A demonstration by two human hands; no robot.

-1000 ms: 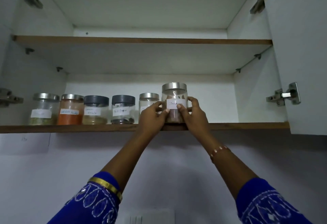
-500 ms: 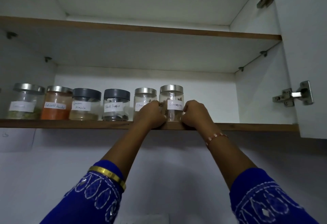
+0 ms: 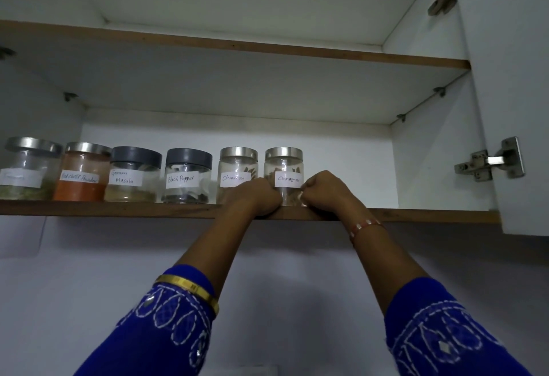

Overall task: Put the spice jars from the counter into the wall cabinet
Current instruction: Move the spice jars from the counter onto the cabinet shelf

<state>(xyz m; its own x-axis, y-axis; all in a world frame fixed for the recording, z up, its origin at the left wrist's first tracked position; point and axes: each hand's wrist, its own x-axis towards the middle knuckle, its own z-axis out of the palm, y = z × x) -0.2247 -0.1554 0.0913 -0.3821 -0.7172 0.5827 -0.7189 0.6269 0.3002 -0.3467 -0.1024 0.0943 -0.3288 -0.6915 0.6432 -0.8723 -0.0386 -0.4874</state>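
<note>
A clear cinnamon jar [image 3: 283,175] with a steel lid stands on the lower shelf [image 3: 416,215] of the wall cabinet, last on the right in a row of several labelled spice jars. My left hand [image 3: 257,197] and my right hand [image 3: 325,190] sit at its base, one on each side, with their fingers curled against the glass. My left hand hides the bottom of a second cinnamon jar [image 3: 237,167]. Further left stand the black pepper jar [image 3: 187,176], the garam masala jar [image 3: 133,175] and the red chilli powder jar [image 3: 83,173].
The upper shelf [image 3: 237,46] shows only its underside. The open cabinet door [image 3: 511,93] hangs at the right, a steel hinge [image 3: 490,163] jutting inward. Bare shelf runs right of the cinnamon jar. Plain wall lies below the cabinet.
The cinnamon jar was held at the shelf's front edge. It now stands further back in line with the row. Both hands have dropped to its base and curled.
</note>
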